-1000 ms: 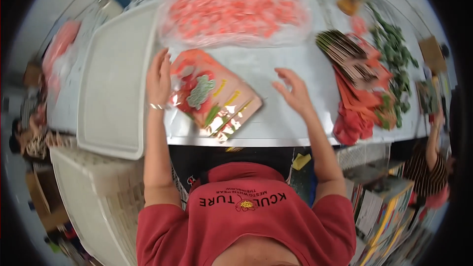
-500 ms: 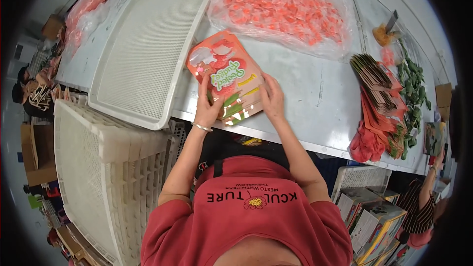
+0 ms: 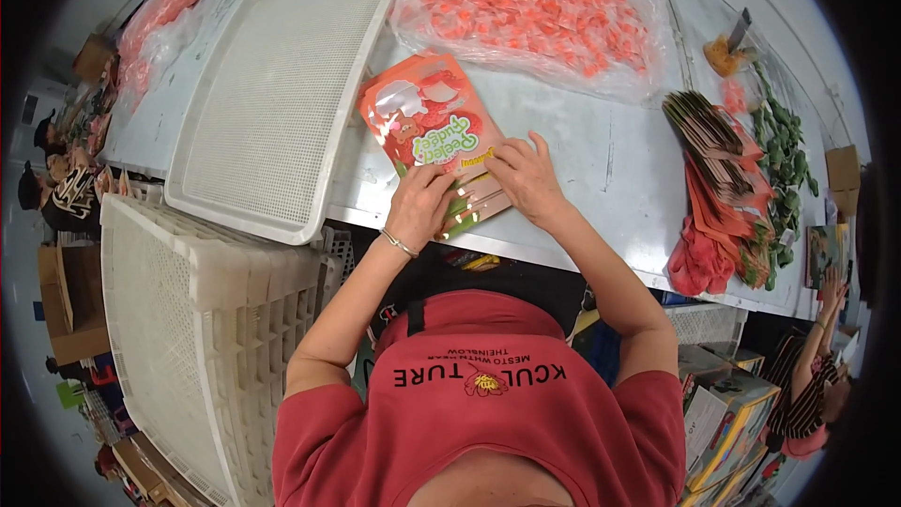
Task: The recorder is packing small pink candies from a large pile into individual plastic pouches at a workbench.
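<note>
Left hand (image 3: 418,209) is pressed flat, fingers loose, on the near end of an orange pouch (image 3: 432,136) – laid on the counter (image 3: 601,160) beside a white tray (image 3: 272,94) – and the right hand (image 3: 526,178) rests on it, unclenched.

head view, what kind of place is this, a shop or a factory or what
Probably a small snack-packing workshop: a big clear bag of orange sweets, a stack of flat pouches and white plastic trays on a long metal table.
</note>
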`<action>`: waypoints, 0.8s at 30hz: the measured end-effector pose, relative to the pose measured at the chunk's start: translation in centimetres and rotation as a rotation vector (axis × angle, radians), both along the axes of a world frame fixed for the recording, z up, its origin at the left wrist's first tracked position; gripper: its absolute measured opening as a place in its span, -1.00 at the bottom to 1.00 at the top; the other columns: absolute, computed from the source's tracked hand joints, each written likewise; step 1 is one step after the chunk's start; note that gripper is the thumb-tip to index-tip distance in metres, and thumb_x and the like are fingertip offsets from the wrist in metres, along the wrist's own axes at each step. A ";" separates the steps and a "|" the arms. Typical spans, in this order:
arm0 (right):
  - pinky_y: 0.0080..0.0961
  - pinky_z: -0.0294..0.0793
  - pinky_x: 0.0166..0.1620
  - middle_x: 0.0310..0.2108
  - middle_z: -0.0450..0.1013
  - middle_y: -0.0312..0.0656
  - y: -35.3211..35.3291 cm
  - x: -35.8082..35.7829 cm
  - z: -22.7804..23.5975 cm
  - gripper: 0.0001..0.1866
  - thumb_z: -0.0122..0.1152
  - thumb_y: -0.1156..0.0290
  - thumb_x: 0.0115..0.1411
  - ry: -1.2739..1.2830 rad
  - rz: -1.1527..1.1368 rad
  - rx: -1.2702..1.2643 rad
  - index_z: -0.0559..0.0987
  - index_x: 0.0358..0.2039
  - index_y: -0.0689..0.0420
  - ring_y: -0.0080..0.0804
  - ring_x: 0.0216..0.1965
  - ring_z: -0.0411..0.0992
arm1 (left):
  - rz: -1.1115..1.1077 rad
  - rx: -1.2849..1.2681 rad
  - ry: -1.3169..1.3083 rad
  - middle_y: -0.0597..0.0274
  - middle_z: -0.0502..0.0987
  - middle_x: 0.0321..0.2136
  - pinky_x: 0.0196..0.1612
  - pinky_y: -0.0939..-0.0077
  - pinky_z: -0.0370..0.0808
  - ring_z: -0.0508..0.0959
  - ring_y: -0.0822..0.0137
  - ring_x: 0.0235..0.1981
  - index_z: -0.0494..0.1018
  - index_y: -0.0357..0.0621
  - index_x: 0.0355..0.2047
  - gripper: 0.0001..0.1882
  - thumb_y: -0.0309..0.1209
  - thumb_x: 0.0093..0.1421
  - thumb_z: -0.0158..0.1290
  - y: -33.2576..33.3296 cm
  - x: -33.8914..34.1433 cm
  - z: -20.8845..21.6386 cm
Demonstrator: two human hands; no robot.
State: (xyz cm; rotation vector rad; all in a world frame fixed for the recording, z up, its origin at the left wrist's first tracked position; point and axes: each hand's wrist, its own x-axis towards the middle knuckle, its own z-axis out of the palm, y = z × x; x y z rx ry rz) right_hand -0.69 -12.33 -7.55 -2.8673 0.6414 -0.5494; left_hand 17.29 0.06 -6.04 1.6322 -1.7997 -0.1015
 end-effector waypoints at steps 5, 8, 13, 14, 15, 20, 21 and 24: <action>-0.22 0.19 0.00 -0.26 0.39 -0.19 -0.7 0.3 1.3 -0.66 0.18 0.49 -0.08 -0.309 0.051 0.157 0.50 -0.20 0.10 -0.28 -0.12 0.33 | 0.004 0.150 0.125 0.08 0.47 -0.62 -0.51 0.40 0.42 0.48 0.19 -0.60 0.45 -0.29 -0.53 -0.89 -0.49 -0.03 0.13 -1.5 1.6 0.4; -0.30 0.22 -0.07 -0.28 0.38 -0.18 0.4 1.4 3.6 -0.67 0.19 0.50 -0.10 -0.430 0.041 0.119 0.51 -0.23 0.11 -0.29 -0.16 0.33 | 0.035 0.314 0.287 0.21 0.44 -0.73 -0.61 0.53 0.34 0.42 0.45 -0.70 0.39 -0.26 -0.64 -0.76 -0.39 -0.03 0.19 -2.8 3.3 0.1; -0.34 0.22 -0.11 -0.26 0.36 -0.23 0.8 2.6 2.0 -0.68 0.21 0.47 -0.13 -0.372 0.093 -0.130 0.51 -0.27 0.10 -0.29 -0.17 0.31 | -0.020 0.455 0.624 0.43 0.36 -0.71 -0.62 0.65 0.27 0.30 0.63 -0.64 0.34 -0.17 -0.67 -0.72 -0.34 0.05 0.15 -4.5 3.8 -0.1; -0.35 0.21 -0.11 -0.23 0.35 -0.24 0.5 2.7 1.5 -0.69 0.22 0.46 -0.13 -0.359 0.112 -0.190 0.51 -0.28 0.09 -0.29 -0.16 0.30 | -0.003 0.459 0.691 0.46 0.34 -0.70 -0.61 0.67 0.25 0.28 0.66 -0.63 0.32 -0.16 -0.66 -0.72 -0.33 0.08 0.13 -4.8 3.9 -0.2; -0.35 0.21 -0.11 -0.23 0.35 -0.24 0.1 2.6 1.1 -0.69 0.22 0.46 -0.13 -0.360 0.112 -0.194 0.51 -0.28 0.09 -0.29 -0.16 0.30 | 0.013 0.476 0.914 0.46 0.32 -0.68 -0.59 0.69 0.25 0.27 0.67 -0.61 0.30 -0.15 -0.64 -0.73 -0.34 0.11 0.08 -5.2 3.9 -0.2; -0.38 0.21 -0.13 -0.22 0.34 -0.29 0.6 2.9 3.5 -0.77 0.15 0.44 -0.10 -0.387 0.115 -0.123 0.51 -0.34 0.08 -0.33 -0.14 0.30 | -0.052 0.417 0.648 0.48 0.33 -0.63 -0.59 0.70 0.26 0.28 0.65 -0.61 0.28 -0.13 -0.59 -0.76 -0.38 0.14 0.05 -5.0 3.5 0.7; -0.38 0.21 -0.13 -0.22 0.34 -0.29 0.4 3.3 3.6 -0.77 0.15 0.44 -0.10 -0.390 0.118 -0.127 0.51 -0.34 0.08 -0.33 -0.14 0.30 | -0.058 0.462 0.735 0.46 0.33 -0.66 -0.59 0.67 0.26 0.27 0.64 -0.61 0.28 -0.15 -0.61 -0.76 -0.39 0.12 0.06 -5.0 3.6 0.9; -0.40 0.21 -0.14 -0.25 0.36 -0.28 -0.7 3.3 3.5 -0.79 0.10 0.43 -0.09 -0.387 0.137 -0.196 0.50 -0.36 0.09 -0.33 -0.14 0.31 | -0.061 0.523 0.792 0.42 0.34 -0.68 -0.60 0.66 0.26 0.28 0.63 -0.61 0.28 -0.18 -0.64 -0.75 -0.41 0.10 0.07 -5.5 3.1 1.8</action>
